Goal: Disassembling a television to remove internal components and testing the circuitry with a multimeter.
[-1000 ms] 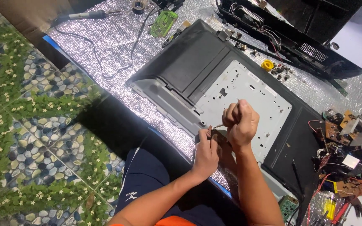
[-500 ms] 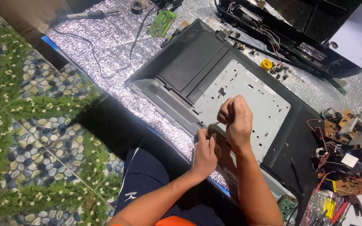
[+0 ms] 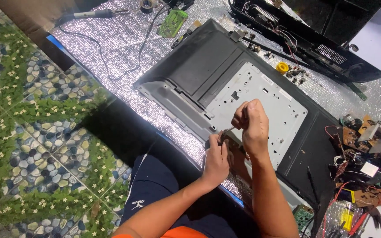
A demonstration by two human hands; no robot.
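Left hand [image 3: 217, 159] pinches a small brown part [image 3: 224, 138] at the near edge of the dark grey plastic monitor back shell [image 3: 199, 66]. Right hand [image 3: 251, 124] is clenched on a thin metal tool [image 3: 228, 130], tip meeting that part just beside the pale perforated metal plate [image 3: 261, 94]. Judgement: brace the part firmly and keep the tool square to it. No containers; loose circuit boards and wires [image 3: 367, 158] piled far right

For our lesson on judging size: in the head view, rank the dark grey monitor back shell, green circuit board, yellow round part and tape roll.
1. Dark grey monitor back shell
2. Green circuit board
3. Tape roll and yellow round part: alike, unranked.
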